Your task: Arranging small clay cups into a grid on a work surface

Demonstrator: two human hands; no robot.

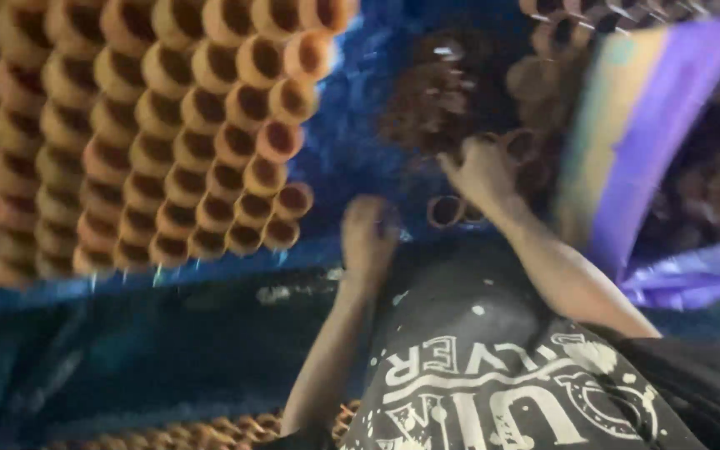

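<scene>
Right hand point(481, 171): seen blurred at a heap of small clay cups point(452, 92), fingers curled; grip cannot be told | Left hand point(368, 233): laid on blue tarp point(352, 158), closure unclear | Cups: reddish-brown, round, open-mouthed; one loose cup point(445, 211) lies between the hands | Arranged rows of cups point(143, 133) are seen on the left.

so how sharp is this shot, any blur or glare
Head view: motion blur throughout, worst on the right by the purple sheet; both hands, left and right, are smeared; the rows of clay cups read clearest; small glare spots on the blue tarp; dim overall.
</scene>
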